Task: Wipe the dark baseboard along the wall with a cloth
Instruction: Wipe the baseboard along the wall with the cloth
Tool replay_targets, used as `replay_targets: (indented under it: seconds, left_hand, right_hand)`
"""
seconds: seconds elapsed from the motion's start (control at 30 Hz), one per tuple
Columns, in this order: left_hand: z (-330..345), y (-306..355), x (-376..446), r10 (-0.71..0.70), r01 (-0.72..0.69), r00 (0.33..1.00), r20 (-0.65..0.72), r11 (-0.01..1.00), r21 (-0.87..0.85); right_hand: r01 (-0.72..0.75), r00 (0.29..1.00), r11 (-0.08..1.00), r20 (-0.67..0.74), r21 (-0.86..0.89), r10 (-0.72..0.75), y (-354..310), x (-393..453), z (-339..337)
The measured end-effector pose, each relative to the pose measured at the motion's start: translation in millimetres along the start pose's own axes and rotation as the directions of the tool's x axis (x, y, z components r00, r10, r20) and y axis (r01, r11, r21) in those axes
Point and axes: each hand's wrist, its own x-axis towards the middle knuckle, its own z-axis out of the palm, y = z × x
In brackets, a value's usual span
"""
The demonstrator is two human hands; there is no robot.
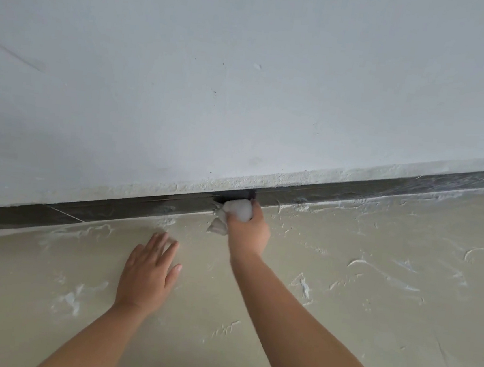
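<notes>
A dark baseboard (129,211) runs in a slanted strip along the foot of the white wall, rising from left to right. My right hand (248,229) grips a bunched white cloth (239,210) and holds it against the baseboard near the middle of the view. A loose corner of the cloth hangs down onto the floor beside the hand. My left hand (147,275) lies flat on the floor with fingers spread, a little below the baseboard and left of the cloth.
The white wall (246,78) fills the upper half, with rough plaster along its lower edge. The beige floor (373,289) carries white smears and dried plaster streaks. The baseboard at the far right (476,183) looks streaked with pale residue.
</notes>
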Motion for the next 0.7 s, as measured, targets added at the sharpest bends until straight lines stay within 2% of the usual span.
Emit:
replay_targets:
  seconds: [0.1,0.17,0.3,0.4,0.47,0.57,0.63,0.7]
  left_hand:
    - [-2,1,5,0.018,-0.019,0.998,-0.068,1.0,-0.014]
    - [-3,6,9,0.002,-0.005,0.997,-0.079,1.0,-0.028]
    - [1,18,10,-0.099,0.095,0.995,-0.027,0.99,-0.108]
    - [9,13,3,-0.225,0.214,0.974,-0.04,0.96,-0.182]
    - [12,3,-1,-0.267,0.254,0.962,-0.049,0.95,-0.183]
    - [12,-10,-5,-0.241,0.234,0.969,-0.048,0.965,-0.121]
    - [12,-15,-8,-0.231,0.227,0.972,-0.035,0.97,-0.089]
    - [13,-19,-12,-0.225,0.224,0.974,-0.012,0.972,-0.067]
  right_hand:
    - [0.034,0.975,0.996,-0.222,0.082,-0.015,-7,19,-47]
    - [0.072,0.943,0.995,-0.329,0.068,-0.046,-11,29,-76]
    - [0.125,0.916,0.987,-0.395,0.102,-0.076,-16,34,-89]
    - [0.128,0.946,0.991,-0.304,0.032,-0.112,-14,15,-66]
    - [0.205,0.956,0.977,-0.202,-0.062,-0.214,-9,-4,-44]
    - [0.397,0.917,0.902,0.03,-0.169,-0.398,-6,-31,-8]
    - [0.46,0.887,0.864,0.154,-0.203,-0.436,-5,-40,12]
    - [0.471,0.877,0.855,0.221,-0.22,-0.426,-2,-41,23]
